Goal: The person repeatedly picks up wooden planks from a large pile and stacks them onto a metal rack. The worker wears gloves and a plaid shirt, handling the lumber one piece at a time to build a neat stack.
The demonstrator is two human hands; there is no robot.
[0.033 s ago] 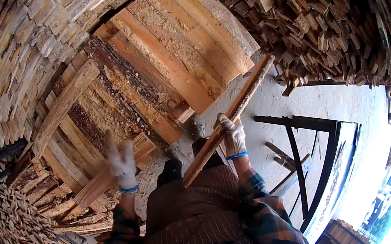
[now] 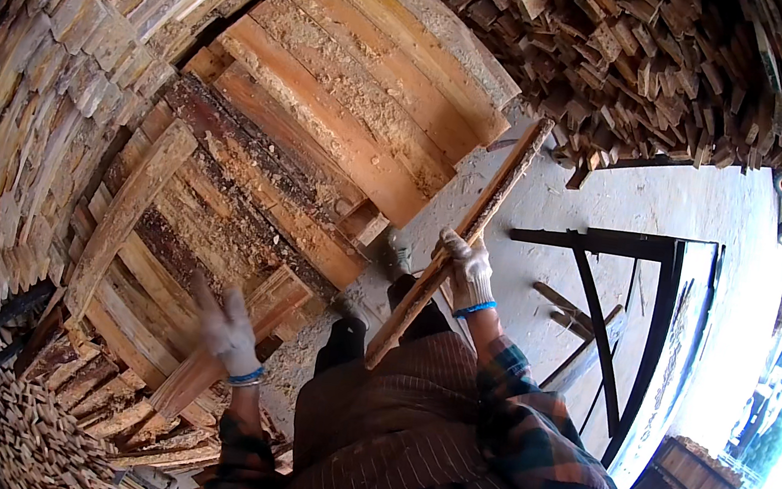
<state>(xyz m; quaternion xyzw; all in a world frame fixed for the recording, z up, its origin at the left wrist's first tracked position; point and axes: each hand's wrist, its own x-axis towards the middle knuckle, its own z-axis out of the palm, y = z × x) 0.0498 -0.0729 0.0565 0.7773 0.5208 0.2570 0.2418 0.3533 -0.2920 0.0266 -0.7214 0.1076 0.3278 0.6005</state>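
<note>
A long, narrow wooden slat (image 2: 514, 167) with a rough edge is held slantwise in front of my body. My right hand (image 2: 469, 275), in a white knit glove with a blue cuff, is closed around its middle. My left hand (image 2: 231, 334), gloved the same way, holds nothing; its fingers are spread and partly smeared by motion. It hovers over the near end of a stack of boards (image 2: 334, 84) strewn with sawdust. A short board (image 2: 213, 355) lies close beneath that hand, and whether they touch I cannot tell.
Stacked boards rise like a wall (image 2: 116, 52) on the left. A heap of wood pieces (image 2: 641, 59) fills the far right. A black metal frame (image 2: 623, 245) stands right of me on the concrete floor (image 2: 570, 195). A loose plank (image 2: 127, 215) lies across the stack's left side.
My left hand has moved slightly left and toward me over the boards. The slat in my right hand has shifted a little to the right.
</note>
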